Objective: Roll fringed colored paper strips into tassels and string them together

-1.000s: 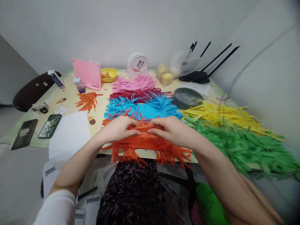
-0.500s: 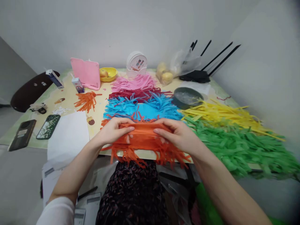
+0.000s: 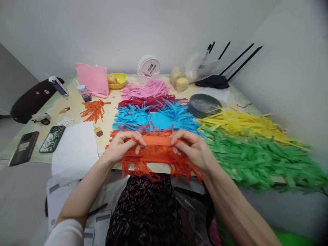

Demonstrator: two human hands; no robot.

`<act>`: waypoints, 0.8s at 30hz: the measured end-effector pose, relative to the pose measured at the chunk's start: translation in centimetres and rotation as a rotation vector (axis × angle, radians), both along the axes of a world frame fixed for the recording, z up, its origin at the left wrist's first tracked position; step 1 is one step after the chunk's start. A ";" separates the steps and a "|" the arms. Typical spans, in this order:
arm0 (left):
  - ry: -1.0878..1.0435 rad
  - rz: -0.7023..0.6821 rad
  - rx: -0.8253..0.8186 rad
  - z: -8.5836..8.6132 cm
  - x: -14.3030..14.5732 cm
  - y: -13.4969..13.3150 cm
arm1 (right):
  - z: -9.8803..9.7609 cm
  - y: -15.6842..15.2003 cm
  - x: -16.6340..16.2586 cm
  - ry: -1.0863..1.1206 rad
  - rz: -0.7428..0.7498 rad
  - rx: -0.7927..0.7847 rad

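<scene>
Between my hands, at the table's front edge, stretches an orange fringed tissue paper [image 3: 156, 140]. My left hand [image 3: 126, 145] pinches the left part of its plain folded band, and my right hand [image 3: 189, 147] pinches the right part. Cut orange strips hang below the band, some past the table edge. Just behind lies blue fringed paper [image 3: 160, 121] with a flat middle, then dark red fringe [image 3: 143, 102] and pink fringe [image 3: 146, 89]. To the right of my right hand spread green fringe [image 3: 256, 157] and yellow fringe [image 3: 246, 123].
On the left are two phones [image 3: 25, 148] [image 3: 52, 138], white paper [image 3: 75, 147], loose orange strips [image 3: 93, 110], a pink tablet case [image 3: 92, 80] and drink cartons [image 3: 84, 93]. Behind stand a yellow bowl [image 3: 120, 80], a dark green bowl [image 3: 205, 105] and a black router [image 3: 212, 82].
My fingers have shifted on the orange band, the fingertips curling over its upper edge. The band now looks more narrowly folded between them.
</scene>
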State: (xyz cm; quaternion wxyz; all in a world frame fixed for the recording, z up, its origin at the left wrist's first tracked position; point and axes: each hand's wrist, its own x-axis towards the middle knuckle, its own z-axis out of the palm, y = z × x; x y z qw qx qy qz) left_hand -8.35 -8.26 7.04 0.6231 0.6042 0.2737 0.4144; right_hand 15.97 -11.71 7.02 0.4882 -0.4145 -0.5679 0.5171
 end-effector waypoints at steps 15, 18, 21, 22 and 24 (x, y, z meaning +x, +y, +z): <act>0.536 0.194 0.351 0.5 0.3 -0.2 | 0.1 -0.8 -0.6 -0.594 -0.185 0.332; 0.568 0.185 0.346 0.4 0.2 -0.2 | 0.1 -0.8 -0.6 -0.589 -0.190 0.282; 0.367 0.107 0.147 0.3 0.5 -0.5 | -0.1 -0.7 -0.5 -0.383 -0.144 0.161; 0.284 0.075 0.075 0.2 0.5 -0.5 | -0.2 -0.7 -0.6 -0.301 -0.131 0.121; 0.162 0.042 -0.014 0.2 0.7 -0.6 | -0.4 -0.7 -0.6 -0.180 -0.117 0.063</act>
